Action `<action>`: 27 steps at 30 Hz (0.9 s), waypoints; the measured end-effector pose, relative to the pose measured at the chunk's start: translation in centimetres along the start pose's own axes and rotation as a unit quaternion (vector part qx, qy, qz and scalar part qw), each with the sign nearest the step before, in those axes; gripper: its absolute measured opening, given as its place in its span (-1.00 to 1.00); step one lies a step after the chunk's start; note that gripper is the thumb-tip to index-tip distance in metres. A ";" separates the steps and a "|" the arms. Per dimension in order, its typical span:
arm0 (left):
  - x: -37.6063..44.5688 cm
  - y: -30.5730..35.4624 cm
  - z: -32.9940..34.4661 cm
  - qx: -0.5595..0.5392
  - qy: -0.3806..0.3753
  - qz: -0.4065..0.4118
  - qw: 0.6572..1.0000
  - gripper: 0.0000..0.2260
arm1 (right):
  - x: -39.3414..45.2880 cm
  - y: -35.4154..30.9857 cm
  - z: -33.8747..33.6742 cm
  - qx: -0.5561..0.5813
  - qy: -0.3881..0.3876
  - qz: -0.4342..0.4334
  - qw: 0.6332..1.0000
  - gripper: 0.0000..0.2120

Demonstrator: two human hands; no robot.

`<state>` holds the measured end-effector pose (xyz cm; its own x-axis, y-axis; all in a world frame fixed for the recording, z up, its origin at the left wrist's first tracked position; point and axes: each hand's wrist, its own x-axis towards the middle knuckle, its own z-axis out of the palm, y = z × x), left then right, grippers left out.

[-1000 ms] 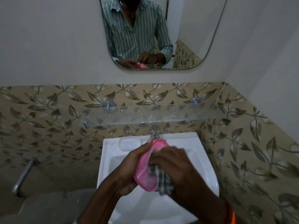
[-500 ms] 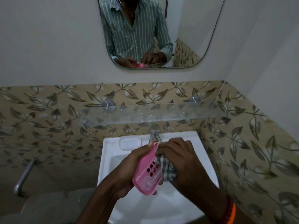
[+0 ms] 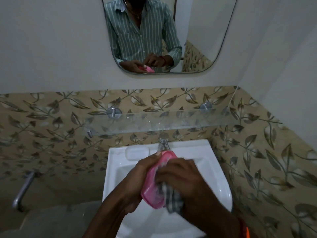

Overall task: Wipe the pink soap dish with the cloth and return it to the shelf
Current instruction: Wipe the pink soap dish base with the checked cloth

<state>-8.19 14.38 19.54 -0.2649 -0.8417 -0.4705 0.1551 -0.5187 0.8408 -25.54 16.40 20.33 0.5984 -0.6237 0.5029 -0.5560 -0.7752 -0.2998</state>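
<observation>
Beside your left hand (image 3: 137,179) gripping the dish (image 3: 155,182), your right hand (image 3: 181,177) is clutching the cloth (image 3: 173,198); keep rubbing firmly.

Single head view, looking forward-down, close over sink (image 3: 221,184); mirror (image 3: 202,40) above; edges seemingly wide-angle warped.

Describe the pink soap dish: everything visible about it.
The soap dish is an oval of glossy pink plastic with rounded ends and a raised rim. It is held tilted above the white sink, its far end up near the tap. The left hand grips its left edge, thumb tip at the top. The right hand presses a grey checked cloth against its right side, hiding that part. Pale smears show on its surface. Its pink also shows in the mirror.
</observation>
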 end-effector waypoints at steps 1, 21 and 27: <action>-0.1 0.0 0.1 0.003 -0.009 -0.003 1.000 -0.56 | 0.3 0.7 -0.6 -0.007 0.015 0.035 0.999 -0.72; 0.2 0.6 0.0 -0.168 -0.127 -0.041 0.977 -0.20 | 0.4 -2.6 -0.9 0.117 -0.031 0.024 0.992 -0.68; -0.3 0.3 -0.2 -0.155 -0.223 -0.075 0.959 -0.21 | 0.8 -2.0 -2.7 0.097 -0.115 -0.055 0.987 -0.85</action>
<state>-7.89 14.43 19.91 -0.6769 -0.6424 -0.3593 0.3405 -0.7061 0.6208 -25.52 17.70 23.45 0.7770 -0.5228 0.3505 -0.3718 -0.8305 -0.4147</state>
